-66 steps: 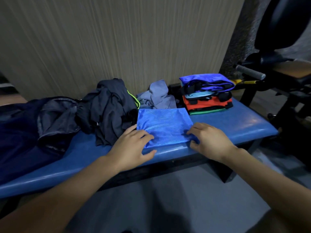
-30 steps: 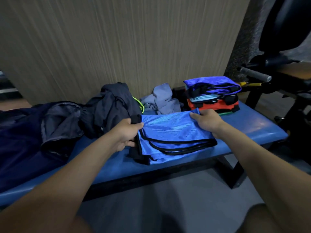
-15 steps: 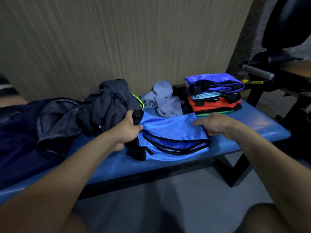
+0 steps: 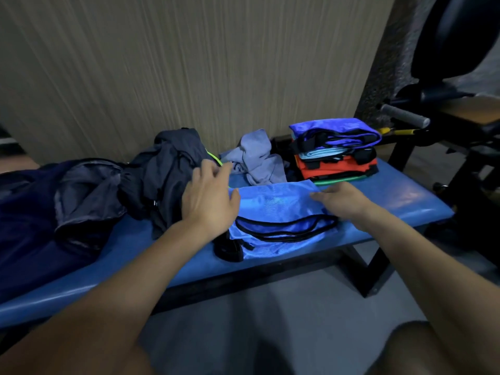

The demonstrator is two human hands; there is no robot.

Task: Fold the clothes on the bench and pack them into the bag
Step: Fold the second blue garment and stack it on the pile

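Head view: blue garment [image 4: 281,212] under flat right hand [image 4: 342,198]; left hand [image 4: 208,196] spread, just beside it.

No text, label, brand, number or sign can be read on the clothes, the surface or the wall.

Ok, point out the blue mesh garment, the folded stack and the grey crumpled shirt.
blue mesh garment [image 4: 278,209], head view, upper folded panel.
folded stack [image 4: 335,131], head view, top blue piece.
grey crumpled shirt [image 4: 259,158], head view, its middle.

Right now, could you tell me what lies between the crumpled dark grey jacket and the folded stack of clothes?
A crumpled pale lilac garment on the blue bench, seen in the head view.
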